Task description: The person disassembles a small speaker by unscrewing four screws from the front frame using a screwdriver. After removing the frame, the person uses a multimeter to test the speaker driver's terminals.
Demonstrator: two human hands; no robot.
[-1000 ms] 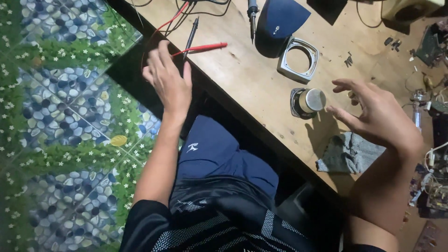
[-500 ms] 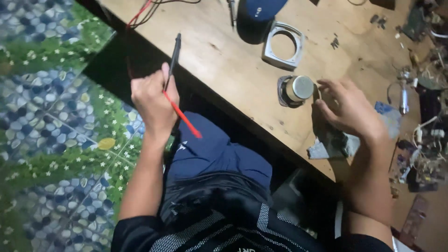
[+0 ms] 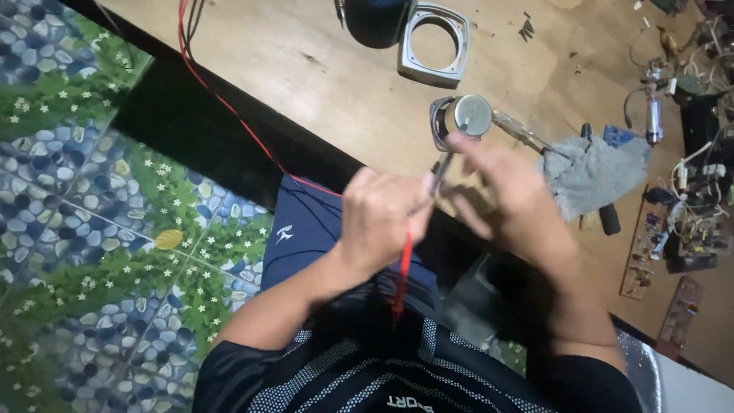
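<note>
My left hand [image 3: 382, 222] is closed around a red test probe [image 3: 403, 271], which hangs down over my lap. A thin dark tip [image 3: 440, 172] sticks up from that fist. My right hand [image 3: 508, 195] is blurred, and its fingers meet that tip just below a small round metal part [image 3: 468, 116] at the table's near edge. Whether the right fingers pinch the tip is unclear. A red wire [image 3: 229, 107] runs from the table's far left down to my left hand.
A square metal frame [image 3: 434, 42] lies beyond the round part on the wooden table [image 3: 321, 76]. A screwdriver [image 3: 524, 134] and a grey cloth [image 3: 592, 172] are to the right. Circuit boards [image 3: 646, 252] and wired parts crowd the right edge. The patterned floor [image 3: 99, 229] is on the left.
My left hand has carried the red probe rightward, from the table's left edge to the middle over my lap. My right hand has come off the table to meet it.
</note>
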